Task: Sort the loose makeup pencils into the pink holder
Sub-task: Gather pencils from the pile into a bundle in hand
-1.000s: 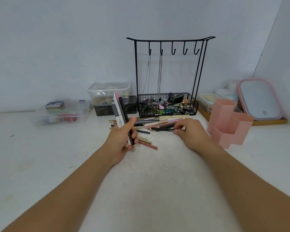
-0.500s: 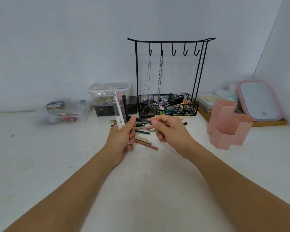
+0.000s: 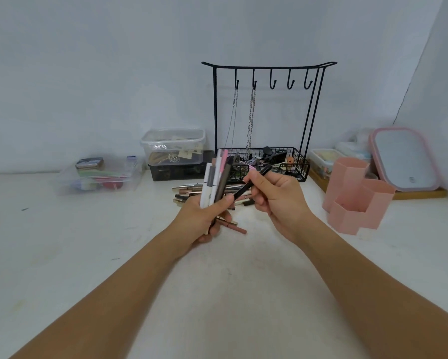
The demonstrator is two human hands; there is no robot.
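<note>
**Black pencil lifted toward the bundle**

While both forearms reach in from the lower corners over the white table (image 3: 62, 255), the left hand (image 3: 204, 218) stands upright with its fingers curled round a bundle of pencils (image 3: 216, 177); the bundle fans upward, white, grey, pink and dark barrels side by side, their tips in front of the wire basket (image 3: 294, 161). The right hand (image 3: 277, 195) is raised just beside it, thumb and fingers pinching a black pencil (image 3: 254, 182) that slants from lower left to upper right; its lower end lies close to the left thumb, though whether it touches the bundle cannot be told. Under and behind the hands the loose pencils (image 3: 189, 190) lie in a heap on the table, a pink one (image 3: 237, 229) nearest the viewer. The pink holder (image 3: 357, 200) stands on the table to the right, well apart from both hands, its compartments open at the top.

Half a second ago the right hand held the black pencil nearly level, its end at the bundle; now the pencil is tilted steeply and the hand has turned, palm more to the left. A second ago that hand was down on the heap; the left hand has kept its grip throughout, and the holder has not shifted.
</note>
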